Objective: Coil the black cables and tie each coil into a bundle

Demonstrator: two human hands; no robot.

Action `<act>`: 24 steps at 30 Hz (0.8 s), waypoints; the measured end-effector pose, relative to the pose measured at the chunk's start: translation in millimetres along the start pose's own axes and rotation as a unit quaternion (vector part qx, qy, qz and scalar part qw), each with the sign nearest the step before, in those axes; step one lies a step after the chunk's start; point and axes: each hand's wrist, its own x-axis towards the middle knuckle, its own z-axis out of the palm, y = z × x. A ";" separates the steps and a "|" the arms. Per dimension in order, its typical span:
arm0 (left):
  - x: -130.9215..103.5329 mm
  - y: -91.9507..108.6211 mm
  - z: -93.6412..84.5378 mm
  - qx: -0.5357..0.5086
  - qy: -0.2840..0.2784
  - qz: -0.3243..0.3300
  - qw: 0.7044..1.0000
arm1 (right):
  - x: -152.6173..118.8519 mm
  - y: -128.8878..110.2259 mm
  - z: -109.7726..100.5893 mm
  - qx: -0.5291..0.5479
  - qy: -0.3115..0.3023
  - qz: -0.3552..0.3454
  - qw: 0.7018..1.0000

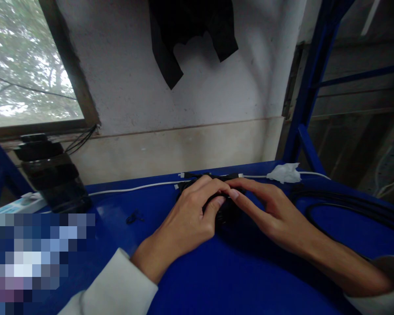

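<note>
A bundle of black cables [228,214] rests on the blue tabletop, with pale plug ends [239,176] sticking out behind it. My left hand [197,208] curls over the bundle from the left, thumb and fingers closed on it. From the right, my right hand [269,201] meets it, thumb and forefinger pinched at the cable beside the left fingertips. The spot between the fingertips is partly hidden by them. Left of my hands lie a few small black ties [134,217].
A dark bottle [52,179] and a white power strip [31,200] stand at the left. A white cord [124,190] runs along the back edge past a crumpled white wrapping [285,173]. Black cable coils [344,205] lie right. Blue posts [307,96] frame the table.
</note>
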 end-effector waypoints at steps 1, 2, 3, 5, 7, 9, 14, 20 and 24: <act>0.2 0.6 -0.6 -0.001 -0.001 -0.002 1.000 | 0.0 -0.2 -0.1 -0.001 0.000 0.001 1.000; 0.4 1.2 -1.1 -0.001 -0.002 -0.003 1.000 | 0.0 -0.3 -0.2 -0.002 0.001 0.002 1.000; 0.6 1.6 -1.6 -0.001 -0.003 -0.004 1.000 | 0.1 -0.4 -0.3 -0.004 0.001 0.003 1.000; 0.9 2.1 -1.9 0.000 -0.004 -0.006 1.000 | 0.2 -0.1 -0.3 -0.006 0.001 0.003 1.000; 0.8 1.9 -1.3 0.001 0.000 -0.007 1.000 | 0.2 0.7 -0.3 -0.008 0.000 0.001 1.000; 0.5 1.3 -0.2 0.001 0.006 -0.006 1.000 | 0.2 1.7 -0.2 -0.010 -0.002 -0.001 1.000; -0.5 -1.7 1.3 0.006 0.019 -0.025 1.000 | -0.1 3.1 1.0 -0.018 0.007 0.007 1.000; -1.6 -6.0 0.0 0.005 0.018 -0.031 0.999 | -0.5 2.8 1.1 -0.016 0.004 0.000 1.000; -3.0 -10.0 -0.5 0.033 -0.006 -0.030 0.999 | -1.1 2.7 0.4 -0.019 -0.003 -0.006 1.000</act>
